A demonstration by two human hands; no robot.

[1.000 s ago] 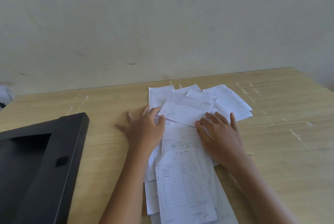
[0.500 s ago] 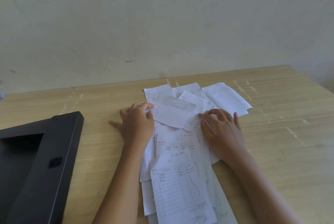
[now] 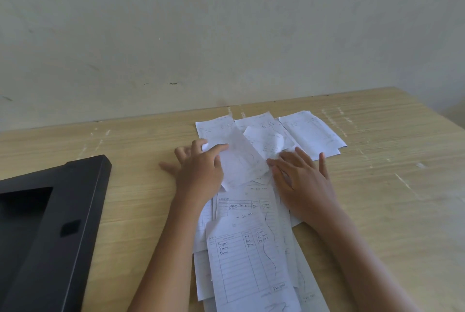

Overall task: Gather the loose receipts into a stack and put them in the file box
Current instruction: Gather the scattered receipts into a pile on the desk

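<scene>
While both forearms reach in from the bottom of the head view, the left hand (image 3: 201,173) rests at the left edge of the receipts (image 3: 247,213) with its thumb and forefinger pinching the upper corner of a single slip (image 3: 239,160), which lies tilted across the middle of the pile; its other fingers are spread on the wood of the table (image 3: 377,198). On the other side, the right hand (image 3: 302,180) lies flat, palm down, fingers extended and slightly fanned, pressing on the right side of the papers with its fingertips just at the lower edge of a crumpled, curled sheet (image 3: 269,141). Behind the hands, three receipts lie side by side near the far edge of the table, the rightmost one (image 3: 312,132) fanned out toward the right. Nearer the camera, more receipts overlap in a loose column running to the bottom of the picture, and the topmost one (image 3: 249,266) shows ruled lines and handwritten entries that are too small to read fully. To the left, well apart from the papers, the black file box (image 3: 63,223) sits on the table at an angle, its dark opening partly cut off by the picture edge. A pale, scuffed wall (image 3: 226,34) rises behind the table.
</scene>
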